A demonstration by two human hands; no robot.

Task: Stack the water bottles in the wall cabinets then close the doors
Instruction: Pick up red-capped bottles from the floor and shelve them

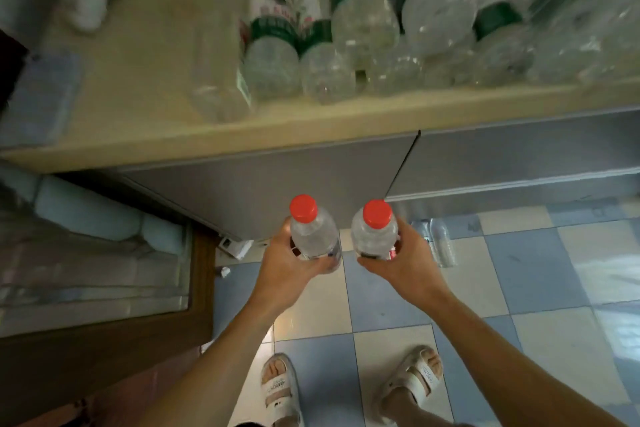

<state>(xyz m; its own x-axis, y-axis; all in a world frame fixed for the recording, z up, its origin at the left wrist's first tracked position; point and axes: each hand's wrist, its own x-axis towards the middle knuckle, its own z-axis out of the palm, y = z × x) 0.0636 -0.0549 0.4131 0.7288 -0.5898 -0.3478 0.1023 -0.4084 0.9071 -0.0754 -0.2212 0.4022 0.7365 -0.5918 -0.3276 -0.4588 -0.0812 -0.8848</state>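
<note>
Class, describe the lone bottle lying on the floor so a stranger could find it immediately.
Start at the grey cabinet doors under the counter. On the checked floor below them, right of the right hand, lies the clear bottle. It alone is on the tiles and unheld.

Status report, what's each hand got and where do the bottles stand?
Left hand grips one red-capped bottle, right hand another. Both upright, below the counter edge. More bottles on the counter. Wall cabinets out of view.

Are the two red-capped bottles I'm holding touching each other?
Apart. The head view shows a strip of cabinet front and floor between the left bottle and the right bottle, from caps down to the hands.
</note>
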